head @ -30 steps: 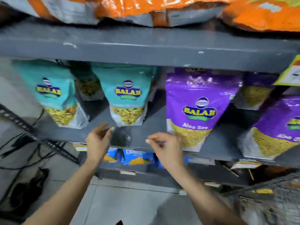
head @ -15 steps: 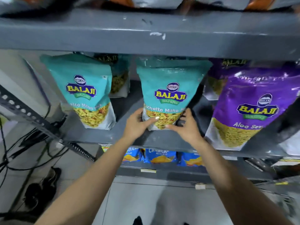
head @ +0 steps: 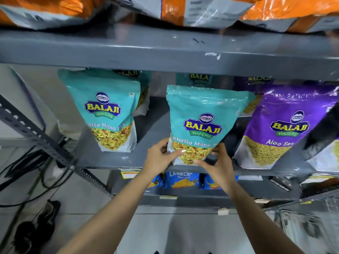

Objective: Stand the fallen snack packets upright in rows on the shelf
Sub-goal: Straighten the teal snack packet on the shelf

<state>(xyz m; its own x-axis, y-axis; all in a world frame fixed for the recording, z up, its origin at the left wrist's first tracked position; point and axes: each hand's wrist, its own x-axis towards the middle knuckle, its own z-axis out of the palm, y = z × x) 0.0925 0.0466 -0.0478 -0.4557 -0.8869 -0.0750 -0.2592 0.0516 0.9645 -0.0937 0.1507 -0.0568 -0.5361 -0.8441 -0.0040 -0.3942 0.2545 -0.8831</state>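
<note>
hands: left hand (head: 160, 156), right hand (head: 218, 163) gripping teal packet (head: 201, 123) base | upright on shelf (head: 113, 160)

Premises: a shop, as I see it. Grey metal shelf (head: 128, 160) rack in tiers, stocked with branded snack packets: teal Khatta Mitha packets (head: 203, 121), purple Aloo Sev packets (head: 286, 125), orange bags (head: 201, 8) above, blue packets (head: 180, 180) below; price label (head: 128, 174) on the shelf edge.
</note>
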